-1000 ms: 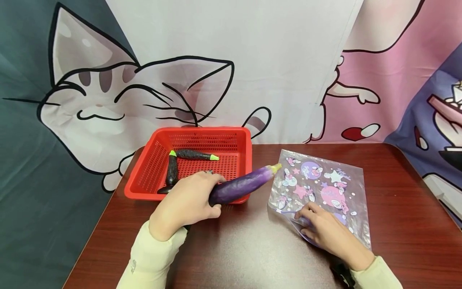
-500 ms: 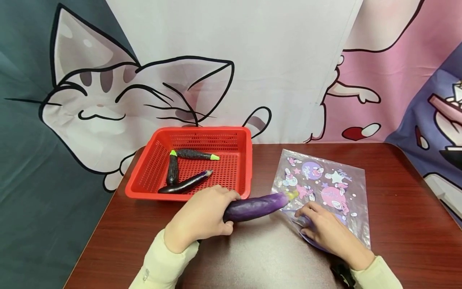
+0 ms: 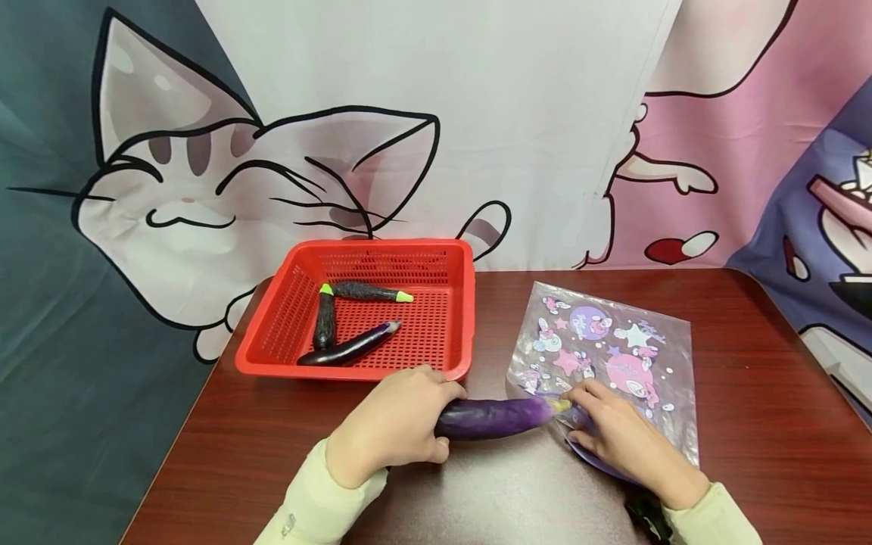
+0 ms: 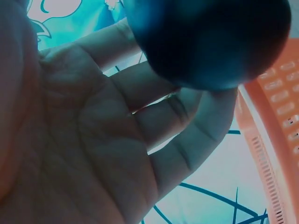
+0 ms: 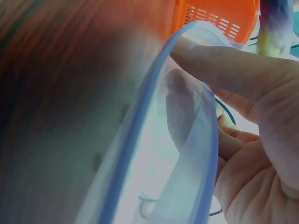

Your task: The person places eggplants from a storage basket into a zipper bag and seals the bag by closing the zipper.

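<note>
Head view: my left hand (image 3: pixel 395 425) grips the purple eggplant (image 3: pixel 493 418) by its dark, blunt end, thumb on the near side. This hold, I judge, leaves the narrower stalk end free to be pointed; it faces my right hand (image 3: pixel 616 437), whose fingers hold the edge of the clear bag (image 3: pixel 606 352). The bag lies flat on the surface (image 3: pixel 211 462), which probably steadies it, so that one hand suffices at the mouth. The red basket (image 3: pixel 286 370), left of the bag, has raised walls that keep a darker eggplant (image 3: pixel 350 347) and two green-tipped vegetables (image 3: pixel 325 319) together.

Left wrist view: the blunt end looms close above my palm, fingers curved against it; the grip is likely set well back to keep the hand clear of the bag. My thumb's contact cannot be made out here.

Right wrist view: the violet strip (image 5: pixel 136 121) along the mouth bows apart from its opposite edge where my fingers hold it, presumably to stop the film clinging shut. The stalk end shows beyond my hand, outside the mouth; whether it touches my fingers I cannot tell.
</note>
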Demonstrator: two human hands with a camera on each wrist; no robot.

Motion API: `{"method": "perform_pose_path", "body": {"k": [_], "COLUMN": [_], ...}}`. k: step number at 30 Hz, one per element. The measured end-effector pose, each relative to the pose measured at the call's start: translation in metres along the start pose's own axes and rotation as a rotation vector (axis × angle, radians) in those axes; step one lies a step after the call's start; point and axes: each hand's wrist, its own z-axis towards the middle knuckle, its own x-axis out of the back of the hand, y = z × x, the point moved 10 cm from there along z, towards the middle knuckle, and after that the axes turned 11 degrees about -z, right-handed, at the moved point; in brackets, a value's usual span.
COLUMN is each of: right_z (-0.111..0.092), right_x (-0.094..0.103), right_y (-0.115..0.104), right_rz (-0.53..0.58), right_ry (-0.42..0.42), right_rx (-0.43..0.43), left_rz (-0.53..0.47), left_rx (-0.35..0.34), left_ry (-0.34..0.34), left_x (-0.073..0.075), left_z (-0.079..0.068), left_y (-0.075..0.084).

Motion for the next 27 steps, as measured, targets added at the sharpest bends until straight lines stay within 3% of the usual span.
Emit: {"method": "perform_pose_path", "body": {"k": [12, 27], "right_z": [0.002, 0.006], "right_x": [0.002, 0.013], "right_y": [-0.002, -0.009], "right_rz": [0.044, 0.064], "right_ry": [0.012, 0.055], "right_rx": [0.020, 0.081], "left_rz": [0.004, -0.007], "left_rx": [0.018, 0.010], "left_ry": [-0.041, -0.029], "left_x": [-0.009, -0.016], "left_z": [0.003, 0.008], "left_y": [0.003, 0.016]}}
